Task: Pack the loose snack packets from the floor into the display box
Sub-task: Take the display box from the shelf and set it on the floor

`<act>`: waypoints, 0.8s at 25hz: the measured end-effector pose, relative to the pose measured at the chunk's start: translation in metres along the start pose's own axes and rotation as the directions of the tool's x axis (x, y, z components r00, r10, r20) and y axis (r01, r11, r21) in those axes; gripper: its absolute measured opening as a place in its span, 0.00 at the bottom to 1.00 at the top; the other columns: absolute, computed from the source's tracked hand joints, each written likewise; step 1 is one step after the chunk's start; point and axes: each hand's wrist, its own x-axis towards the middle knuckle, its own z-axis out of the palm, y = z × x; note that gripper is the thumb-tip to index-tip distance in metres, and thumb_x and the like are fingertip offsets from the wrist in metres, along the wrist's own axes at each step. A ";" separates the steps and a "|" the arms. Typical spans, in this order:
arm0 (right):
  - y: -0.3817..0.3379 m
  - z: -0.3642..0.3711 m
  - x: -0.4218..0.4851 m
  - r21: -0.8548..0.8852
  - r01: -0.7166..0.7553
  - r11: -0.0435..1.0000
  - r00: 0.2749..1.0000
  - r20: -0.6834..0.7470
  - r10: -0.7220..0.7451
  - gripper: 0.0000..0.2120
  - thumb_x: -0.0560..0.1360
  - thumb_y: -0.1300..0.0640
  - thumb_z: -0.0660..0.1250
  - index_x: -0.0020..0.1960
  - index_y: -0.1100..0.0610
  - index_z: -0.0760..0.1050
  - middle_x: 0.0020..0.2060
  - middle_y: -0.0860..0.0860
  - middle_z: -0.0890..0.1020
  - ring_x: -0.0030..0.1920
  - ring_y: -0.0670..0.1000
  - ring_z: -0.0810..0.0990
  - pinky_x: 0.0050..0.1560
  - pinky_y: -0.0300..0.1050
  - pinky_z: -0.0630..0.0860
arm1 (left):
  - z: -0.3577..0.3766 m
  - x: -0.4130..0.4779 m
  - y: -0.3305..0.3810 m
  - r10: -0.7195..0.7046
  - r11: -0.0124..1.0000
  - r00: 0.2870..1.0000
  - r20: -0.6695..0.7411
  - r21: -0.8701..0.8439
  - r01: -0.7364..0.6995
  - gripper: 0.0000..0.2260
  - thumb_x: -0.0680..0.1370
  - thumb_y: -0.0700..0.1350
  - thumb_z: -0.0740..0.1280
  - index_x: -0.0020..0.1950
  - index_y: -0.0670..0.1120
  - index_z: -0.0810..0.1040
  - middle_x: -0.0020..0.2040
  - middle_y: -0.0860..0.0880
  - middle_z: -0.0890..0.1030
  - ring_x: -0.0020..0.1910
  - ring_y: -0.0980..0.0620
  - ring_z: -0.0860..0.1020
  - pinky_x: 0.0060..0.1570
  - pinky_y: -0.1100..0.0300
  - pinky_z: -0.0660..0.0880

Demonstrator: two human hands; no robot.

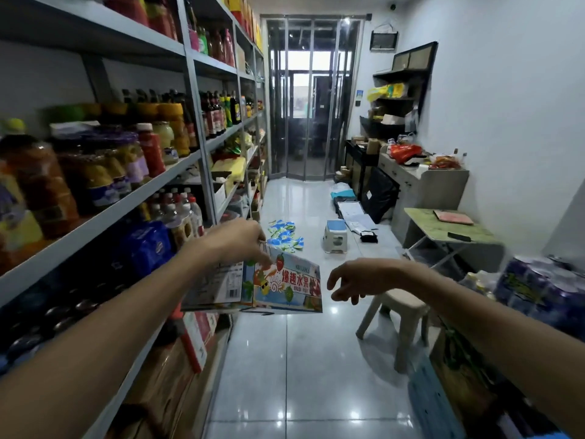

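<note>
A colourful cardboard display box (278,286) with fruit pictures and red lettering hangs in the air in the aisle. My left hand (235,240) pinches it by its top edge. My right hand (357,280) hovers just right of the box with loosely curled fingers, holding nothing and not touching the box. Several loose blue, green and white snack packets (285,234) lie in a pile on the tiled floor beyond the box, near the shelf.
A long shelf unit (133,198) full of bottles and jars lines the left. A small white step stool (335,237) stands right of the packets. A beige plastic stool (399,315), a folding table (449,229) and stacked goods fill the right side. A glass door (311,99) closes the far end.
</note>
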 end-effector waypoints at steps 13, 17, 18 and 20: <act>0.160 -0.203 0.308 -0.042 0.001 0.999 0.999 -0.053 -0.003 0.16 0.79 0.54 0.63 0.66 0.55 0.71 0.54 0.52 0.80 0.42 0.44 0.79 0.42 0.36 0.75 | -0.007 0.395 -0.060 -0.025 0.999 0.998 0.060 -0.032 0.027 0.11 0.70 0.55 0.75 0.44 0.48 0.83 0.37 0.54 0.82 0.35 0.59 0.79 0.30 0.66 0.69; 0.196 -0.302 0.407 -0.130 0.065 0.989 0.992 -0.098 -0.078 0.16 0.79 0.52 0.64 0.65 0.53 0.73 0.48 0.47 0.79 0.44 0.46 0.80 0.48 0.41 0.77 | -0.035 0.504 -0.072 -0.053 0.999 0.998 0.019 -0.009 0.054 0.10 0.73 0.55 0.73 0.38 0.51 0.78 0.33 0.55 0.76 0.31 0.59 0.74 0.29 0.62 0.65; 0.198 -0.328 0.428 -0.132 0.072 0.989 0.986 -0.142 -0.091 0.15 0.78 0.51 0.65 0.64 0.53 0.73 0.49 0.48 0.80 0.45 0.47 0.81 0.49 0.43 0.78 | -0.045 0.527 -0.077 -0.061 0.998 0.998 -0.002 -0.022 0.061 0.10 0.73 0.55 0.72 0.40 0.50 0.79 0.33 0.57 0.75 0.32 0.60 0.73 0.30 0.62 0.65; 0.201 -0.375 0.470 -0.154 0.121 0.981 0.969 -0.195 -0.150 0.15 0.78 0.51 0.65 0.63 0.52 0.73 0.50 0.49 0.81 0.45 0.48 0.82 0.47 0.42 0.79 | -0.064 0.572 -0.089 -0.065 0.998 0.996 -0.053 -0.013 0.064 0.14 0.73 0.55 0.72 0.49 0.46 0.82 0.35 0.58 0.75 0.34 0.60 0.73 0.31 0.62 0.66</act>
